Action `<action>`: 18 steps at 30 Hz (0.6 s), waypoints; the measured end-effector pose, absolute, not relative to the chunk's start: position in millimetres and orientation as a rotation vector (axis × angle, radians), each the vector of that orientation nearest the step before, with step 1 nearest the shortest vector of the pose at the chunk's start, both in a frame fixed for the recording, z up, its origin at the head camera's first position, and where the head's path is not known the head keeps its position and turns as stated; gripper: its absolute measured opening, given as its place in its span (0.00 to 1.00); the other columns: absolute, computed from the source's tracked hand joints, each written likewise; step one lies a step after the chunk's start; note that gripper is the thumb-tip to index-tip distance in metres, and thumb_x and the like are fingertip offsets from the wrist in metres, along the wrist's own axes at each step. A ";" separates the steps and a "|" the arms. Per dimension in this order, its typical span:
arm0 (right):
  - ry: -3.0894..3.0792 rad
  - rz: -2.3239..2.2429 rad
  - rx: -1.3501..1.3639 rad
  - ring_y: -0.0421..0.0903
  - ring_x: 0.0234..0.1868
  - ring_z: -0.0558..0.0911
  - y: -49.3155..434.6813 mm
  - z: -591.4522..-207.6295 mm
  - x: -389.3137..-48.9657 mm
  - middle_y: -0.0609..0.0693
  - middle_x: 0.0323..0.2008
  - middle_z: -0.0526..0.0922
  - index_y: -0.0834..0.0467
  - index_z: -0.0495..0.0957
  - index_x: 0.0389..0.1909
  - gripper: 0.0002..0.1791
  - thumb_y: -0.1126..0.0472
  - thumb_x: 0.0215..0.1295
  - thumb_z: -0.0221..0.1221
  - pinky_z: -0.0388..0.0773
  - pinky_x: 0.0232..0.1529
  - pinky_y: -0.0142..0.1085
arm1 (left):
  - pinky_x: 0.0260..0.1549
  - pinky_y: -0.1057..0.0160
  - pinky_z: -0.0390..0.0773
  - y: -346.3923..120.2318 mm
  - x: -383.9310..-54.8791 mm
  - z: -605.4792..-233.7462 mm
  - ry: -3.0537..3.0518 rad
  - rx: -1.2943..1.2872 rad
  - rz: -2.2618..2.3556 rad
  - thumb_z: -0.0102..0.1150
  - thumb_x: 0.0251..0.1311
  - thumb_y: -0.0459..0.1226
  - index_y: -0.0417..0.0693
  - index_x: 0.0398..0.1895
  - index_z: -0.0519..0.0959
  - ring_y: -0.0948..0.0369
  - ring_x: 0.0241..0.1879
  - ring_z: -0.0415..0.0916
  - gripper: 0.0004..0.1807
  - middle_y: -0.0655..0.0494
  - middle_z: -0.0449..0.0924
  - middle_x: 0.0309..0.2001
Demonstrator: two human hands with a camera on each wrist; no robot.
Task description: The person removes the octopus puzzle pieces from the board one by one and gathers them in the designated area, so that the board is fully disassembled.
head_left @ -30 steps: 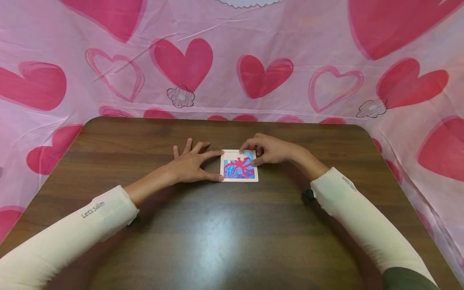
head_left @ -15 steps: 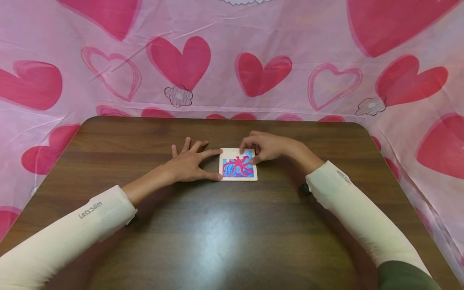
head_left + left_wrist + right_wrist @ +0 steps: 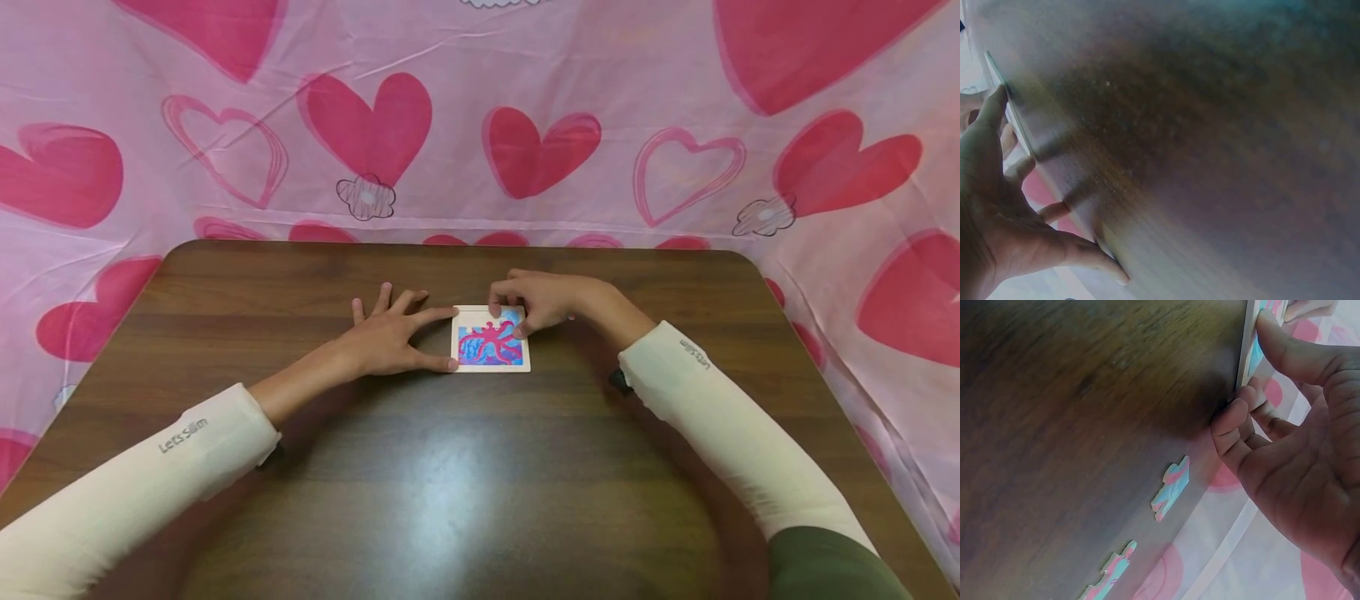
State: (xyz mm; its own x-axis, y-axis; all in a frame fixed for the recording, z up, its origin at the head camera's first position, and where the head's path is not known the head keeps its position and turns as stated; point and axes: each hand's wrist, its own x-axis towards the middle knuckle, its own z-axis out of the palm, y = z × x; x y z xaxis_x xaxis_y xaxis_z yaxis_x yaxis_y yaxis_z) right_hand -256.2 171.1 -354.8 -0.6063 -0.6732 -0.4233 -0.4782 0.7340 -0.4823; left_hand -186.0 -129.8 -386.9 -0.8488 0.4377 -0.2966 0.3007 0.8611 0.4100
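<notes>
A square wooden jigsaw tray (image 3: 491,369) with a pink octopus on blue lies flat on the table; its upper left part shows bare cream wood. Along its left side my left hand (image 3: 386,342) is spread, thumb at the near corner and index finger at the far one. The left wrist view shows the tray only as a thin edge (image 3: 1021,128). My right hand (image 3: 551,297) bends over the upper right part, index finger and thumb pinching a blue jigsaw piece (image 3: 508,317). In the right wrist view, the thumb (image 3: 1272,337) lies on the picture side while the other fingers curl beside the tray.
Two loose jigsaw pieces, one nearer (image 3: 1171,489) and one farther along (image 3: 1110,572), lie on the table beside my right hand. The brown wooden table (image 3: 435,467) reaches back to a pink heart-patterned cloth (image 3: 457,167).
My right wrist and forearm have shifted slightly left and away from me, with the fingers staying on the tray's upper right part. My left hand holds its place; the view has tilted a little.
</notes>
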 end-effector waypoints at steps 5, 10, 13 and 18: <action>2.341 -0.430 -0.880 0.52 0.56 0.76 170.3 -354.2 -254.7 0.55 0.56 0.75 0.47 0.80 0.53 0.19 0.61 0.66 0.76 0.78 0.60 0.48 | 0.75 0.08 0.26 -129.7 -185.8 -386.7 2.653 0.549 0.493 0.68 0.59 0.79 0.87 0.89 0.61 0.23 0.90 0.22 0.54 0.49 0.46 0.94; 2.355 -0.452 -0.899 0.52 0.54 0.78 171.8 -354.9 -253.3 0.55 0.57 0.76 0.48 0.82 0.55 0.19 0.62 0.67 0.76 0.80 0.59 0.47 | 0.75 0.08 0.26 -129.8 -185.5 -386.7 2.656 0.549 0.495 0.68 0.59 0.79 0.87 0.89 0.61 0.23 0.90 0.23 0.54 0.49 0.46 0.94; 2.369 -0.443 -0.897 0.51 0.53 0.79 173.0 -354.6 -252.6 0.55 0.57 0.77 0.46 0.83 0.60 0.22 0.60 0.67 0.77 0.82 0.59 0.48 | 0.75 0.08 0.26 -129.8 -185.5 -386.6 2.655 0.551 0.496 0.68 0.59 0.79 0.87 0.89 0.61 0.23 0.90 0.23 0.54 0.49 0.46 0.94; 2.393 -0.439 -0.921 0.51 0.51 0.81 173.7 -354.1 -253.3 0.54 0.56 0.79 0.47 0.85 0.59 0.22 0.59 0.67 0.78 0.83 0.58 0.48 | 0.75 0.08 0.26 -129.5 -185.3 -386.1 2.654 0.550 0.493 0.68 0.60 0.79 0.86 0.89 0.61 0.23 0.90 0.23 0.54 0.49 0.46 0.94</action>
